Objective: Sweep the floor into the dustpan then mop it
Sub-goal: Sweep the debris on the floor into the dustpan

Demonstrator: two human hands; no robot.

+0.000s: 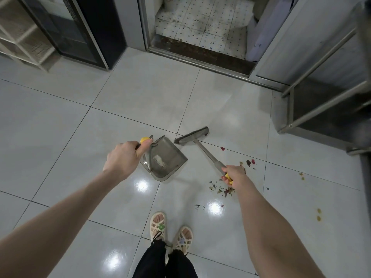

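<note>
Petal-like debris lies scattered on the tiled floor, right of the dustpan. Our left hand is curled round the pan's handle. Our right hand grips the broom, whose head is just beside the pan. We should reach behind the litter and pull in short strokes, pan lip flat.

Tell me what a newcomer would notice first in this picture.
At centre, the left hand grips the grey dustpan by its yellow-tipped handle and the right hand grips the broom, its head resting just beyond the pan. Then the litter scattered on the glossy tiles around the right hand.
</note>
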